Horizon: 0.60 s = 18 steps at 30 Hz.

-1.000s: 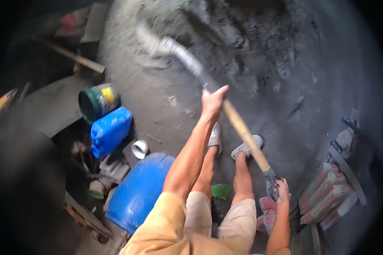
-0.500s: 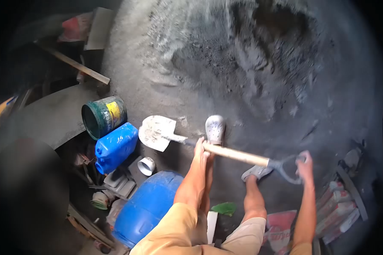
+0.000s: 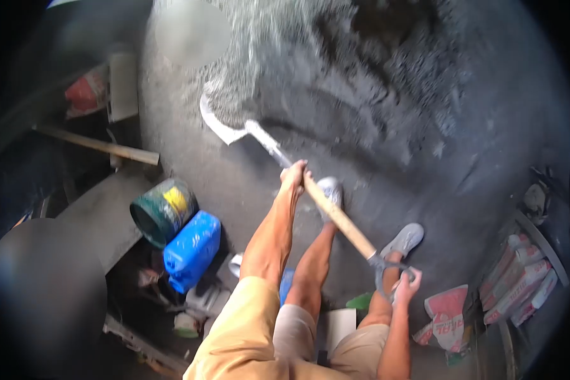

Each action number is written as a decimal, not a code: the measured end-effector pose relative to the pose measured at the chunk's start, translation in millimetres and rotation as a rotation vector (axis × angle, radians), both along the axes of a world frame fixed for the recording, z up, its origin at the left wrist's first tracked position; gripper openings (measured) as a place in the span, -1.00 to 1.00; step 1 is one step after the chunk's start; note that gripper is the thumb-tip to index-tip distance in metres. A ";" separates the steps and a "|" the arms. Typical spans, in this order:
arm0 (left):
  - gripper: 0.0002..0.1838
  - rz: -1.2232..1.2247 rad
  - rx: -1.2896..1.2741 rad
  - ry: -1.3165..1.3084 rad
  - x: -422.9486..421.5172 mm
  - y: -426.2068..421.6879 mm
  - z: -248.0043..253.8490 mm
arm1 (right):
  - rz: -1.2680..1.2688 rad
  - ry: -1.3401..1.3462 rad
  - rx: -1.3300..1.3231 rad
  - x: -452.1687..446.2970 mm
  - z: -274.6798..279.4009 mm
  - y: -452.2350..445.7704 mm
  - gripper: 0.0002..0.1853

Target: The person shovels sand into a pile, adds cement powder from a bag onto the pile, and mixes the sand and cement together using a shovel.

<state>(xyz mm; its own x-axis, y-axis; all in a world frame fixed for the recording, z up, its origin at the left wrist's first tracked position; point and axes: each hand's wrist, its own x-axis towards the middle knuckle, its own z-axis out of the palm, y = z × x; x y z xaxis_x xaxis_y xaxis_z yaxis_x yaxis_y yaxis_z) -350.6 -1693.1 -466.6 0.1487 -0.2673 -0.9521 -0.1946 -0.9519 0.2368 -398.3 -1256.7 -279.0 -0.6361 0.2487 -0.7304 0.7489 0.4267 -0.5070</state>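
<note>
A shovel [image 3: 341, 221] with a wooden shaft slants across the middle of the view. My left hand [image 3: 294, 175] is wrapped round its shaft close to the metal socket. My right hand [image 3: 406, 286] grips the dark D-shaped handle at the lower end. The shovel's whitish blade [image 3: 225, 130] is at the near left edge of a grey heap of sand or cement mix [image 3: 285, 82]. Some grey material lies against the blade's inner side; how much it carries I cannot tell.
To the left lie a green bucket [image 3: 163, 212] and a blue jerrycan [image 3: 193, 250]. A wooden plank [image 3: 101, 144] rests farther left. Red and white bags [image 3: 516, 278] are stacked at right, and another bag [image 3: 448, 316] lies near my feet.
The shovel blade has swung forward from beside the bucket to the heap's edge. Both hands stay on the shovel; my left hand moved forward, my right hand back and left.
</note>
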 end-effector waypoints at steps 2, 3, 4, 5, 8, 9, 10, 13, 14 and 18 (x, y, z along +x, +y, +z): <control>-0.85 -0.020 -0.023 0.065 -6.5 -2.8 17.6 | 0.003 0.061 -0.002 -3.3 20.9 -4.8 -0.77; -0.85 -0.026 -0.016 0.070 -12.7 -3.3 34.4 | -0.019 0.059 -0.015 -8.2 37.1 -7.8 -0.78; -0.85 -0.024 -0.011 0.064 -17.3 -3.9 51.4 | -0.033 0.046 -0.031 -12.8 49.3 -9.5 -0.78; -0.85 -0.019 -0.013 0.076 -20.5 -1.6 68.5 | -0.032 0.067 -0.037 -17.1 58.2 -6.0 -0.79; -0.81 -0.012 -0.045 0.130 -46.4 -6.6 122.1 | -0.022 0.074 -0.059 -34.0 86.1 -4.4 -0.78; -0.79 -0.029 -0.106 0.171 -61.2 -9.6 146.4 | -0.018 0.085 -0.066 -40.0 90.8 -4.7 -0.78; -0.77 -0.046 -0.169 0.206 -69.4 -12.0 162.5 | -0.051 0.032 -0.086 -44.7 94.0 -5.4 -0.80; -0.73 -0.206 -0.371 0.327 -99.8 -23.8 207.8 | -0.077 -0.254 -0.163 -63.9 95.2 3.8 -0.82; -0.73 -0.315 -0.460 0.367 -106.3 -22.7 219.6 | -0.068 -0.487 -0.194 -71.9 94.7 13.4 -0.82; -0.61 -0.447 -0.609 0.366 -132.6 3.6 283.2 | 0.164 -0.729 -0.257 -88.9 96.4 41.4 -0.76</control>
<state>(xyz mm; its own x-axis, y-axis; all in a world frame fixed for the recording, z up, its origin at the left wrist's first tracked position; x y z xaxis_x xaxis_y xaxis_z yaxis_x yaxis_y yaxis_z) -483.2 -1689.5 -183.4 -0.3833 -0.7107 -0.5899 -0.3339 -0.4888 0.8060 -487.2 -1215.3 -182.6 0.0113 -0.0398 -0.9991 0.8679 0.4966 -0.0099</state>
